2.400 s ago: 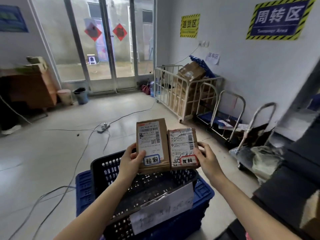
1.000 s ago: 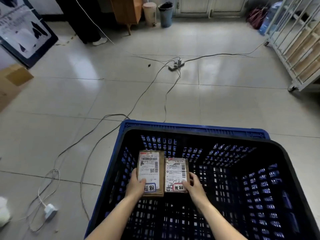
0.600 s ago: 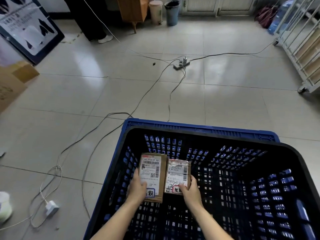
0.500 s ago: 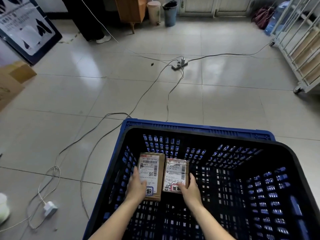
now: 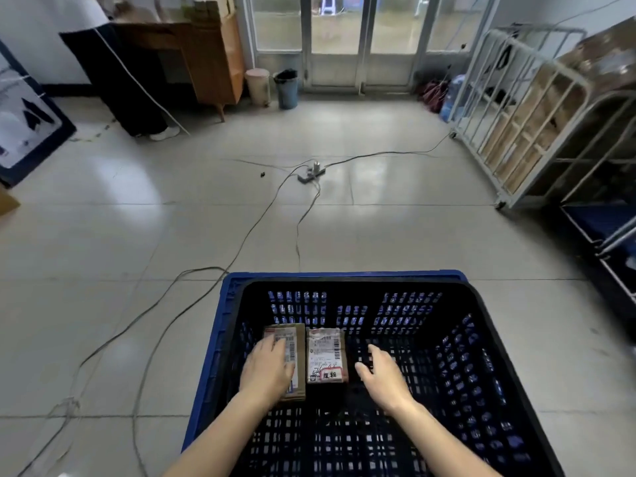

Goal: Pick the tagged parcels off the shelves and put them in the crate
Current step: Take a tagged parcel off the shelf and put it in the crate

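Two parcels [image 5: 306, 359] down flat in crate [image 5: 344, 277], left hand [image 5: 270, 368] resting on one, right hand [image 5: 382, 371] open, shelves out of shot.

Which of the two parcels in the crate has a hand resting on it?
The left parcel, under the left hand. The right parcel lies uncovered, the right hand beside it.

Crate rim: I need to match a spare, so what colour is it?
Blue rim, black mesh inside; head view shows it.
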Demonstrator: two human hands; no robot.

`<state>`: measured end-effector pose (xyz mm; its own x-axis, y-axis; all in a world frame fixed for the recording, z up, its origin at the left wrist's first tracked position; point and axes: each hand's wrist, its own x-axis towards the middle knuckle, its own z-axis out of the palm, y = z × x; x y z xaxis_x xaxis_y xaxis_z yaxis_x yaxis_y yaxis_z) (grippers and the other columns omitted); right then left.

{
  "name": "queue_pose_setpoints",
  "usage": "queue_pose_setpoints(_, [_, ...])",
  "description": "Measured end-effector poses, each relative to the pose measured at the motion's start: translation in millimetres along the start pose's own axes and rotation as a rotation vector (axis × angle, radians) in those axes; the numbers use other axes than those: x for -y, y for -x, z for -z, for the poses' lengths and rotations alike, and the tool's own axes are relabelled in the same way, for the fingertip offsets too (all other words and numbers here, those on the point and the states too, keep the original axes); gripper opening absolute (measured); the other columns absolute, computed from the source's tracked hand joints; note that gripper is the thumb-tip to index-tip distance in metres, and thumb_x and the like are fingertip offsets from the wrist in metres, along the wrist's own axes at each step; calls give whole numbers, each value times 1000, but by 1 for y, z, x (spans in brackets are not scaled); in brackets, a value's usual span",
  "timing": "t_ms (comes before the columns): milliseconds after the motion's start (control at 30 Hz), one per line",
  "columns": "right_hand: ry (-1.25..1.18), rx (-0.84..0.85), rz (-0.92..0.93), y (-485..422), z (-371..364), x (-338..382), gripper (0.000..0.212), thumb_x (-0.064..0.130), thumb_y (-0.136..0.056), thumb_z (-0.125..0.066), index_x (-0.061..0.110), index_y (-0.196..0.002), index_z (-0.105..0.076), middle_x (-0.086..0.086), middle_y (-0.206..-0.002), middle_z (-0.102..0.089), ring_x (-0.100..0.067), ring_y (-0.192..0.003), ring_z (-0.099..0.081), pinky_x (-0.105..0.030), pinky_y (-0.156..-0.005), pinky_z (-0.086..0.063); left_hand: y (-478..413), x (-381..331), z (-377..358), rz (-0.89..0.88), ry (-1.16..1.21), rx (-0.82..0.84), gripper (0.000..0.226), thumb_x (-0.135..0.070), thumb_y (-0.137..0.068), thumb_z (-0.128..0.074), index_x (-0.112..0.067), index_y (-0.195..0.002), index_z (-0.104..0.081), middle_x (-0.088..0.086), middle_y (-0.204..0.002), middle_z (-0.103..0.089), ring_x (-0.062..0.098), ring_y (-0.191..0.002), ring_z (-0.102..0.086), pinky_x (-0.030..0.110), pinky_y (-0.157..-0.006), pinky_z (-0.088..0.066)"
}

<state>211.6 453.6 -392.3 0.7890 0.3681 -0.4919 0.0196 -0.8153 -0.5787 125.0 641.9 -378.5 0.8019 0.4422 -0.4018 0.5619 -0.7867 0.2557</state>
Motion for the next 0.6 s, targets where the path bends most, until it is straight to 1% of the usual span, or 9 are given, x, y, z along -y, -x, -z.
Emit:
queue_pose_setpoints(67, [80, -35, 16, 18, 14, 8, 58, 34, -97, -42, 11, -146, -21, -6, -150, -30, -21, -136, -33, -34, -109, -32, 11, -7, 16, -77, -50, -29, 57, -37, -97, -40, -13, -147, -26, 5, -155, -24, 20, -144, -19, 33, -118, -18])
queue_pose_setpoints(133, [149, -77, 39, 37, 28, 17, 59, 35, -96, -43, 11, -146, -22, -6, -148, -33, -22, -134, -35, -35, -108, -34, 22, -14, 33, -153, -89, -70, 57, -38, -96, -41, -14, -146, -27, 4, -153, -28, 20, -142, -22, 33, -118, -19])
queue_pose_setpoints(200, [200, -113, 70, 59, 41, 26, 60, 35, -96, -44, 10, -146, -22, -7, -149, -32, -23, -136, -32, -35, -109, -32, 36, -18, 50, -213, -128, -99, 59, -40, -96, -42, -14, -146, -26, 5, -154, -27, 22, -143, -21, 35, -119, -18])
queue_pose_setpoints(333, [266, -193, 85, 110, 59, 40, 62, 35, -96, -45, 11, -147, -20, -7, -150, -30, -23, -138, -28, -34, -110, -30, 70, -26, 76, -309, -216, -121, 66, -44, -95, -42, -15, -149, -19, 6, -157, -19, 24, -146, -13, 37, -120, -13])
queue_pose_setpoints(600, [380, -389, 68, 224, 84, 41, 64, 37, -95, -46, 11, -147, -18, -7, -151, -28, -23, -138, -28, -34, -110, -29, 144, -57, 105, -575, -282, -127, 68, -45, -93, -45, -14, -148, -21, 5, -154, -26, 24, -143, -20, 36, -117, -20])
